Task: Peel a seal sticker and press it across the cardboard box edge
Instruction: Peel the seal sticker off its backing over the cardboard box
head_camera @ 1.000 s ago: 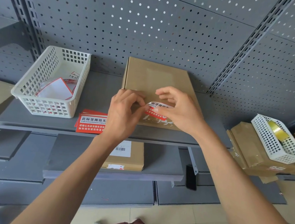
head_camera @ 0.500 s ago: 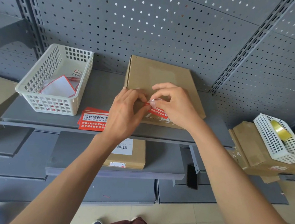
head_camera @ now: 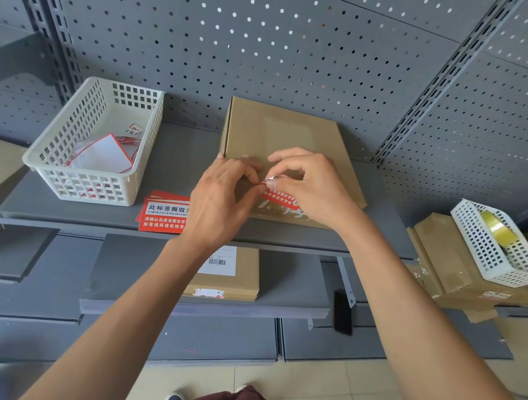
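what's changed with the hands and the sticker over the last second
Both hands, left hand and right hand, moved slightly up over the cardboard box, both pinching the seal sticker throughout; less of it now shows. Box, sticker stack and white basket stayed put.

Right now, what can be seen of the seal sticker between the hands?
The seal sticker is a small red label with white printed characters, its white backing curling up at the top edge. Both hands pinch it: the left hand at its left corner, the right hand over its upper part. It sits above the near part of the cardboard box, partly hidden by fingers.
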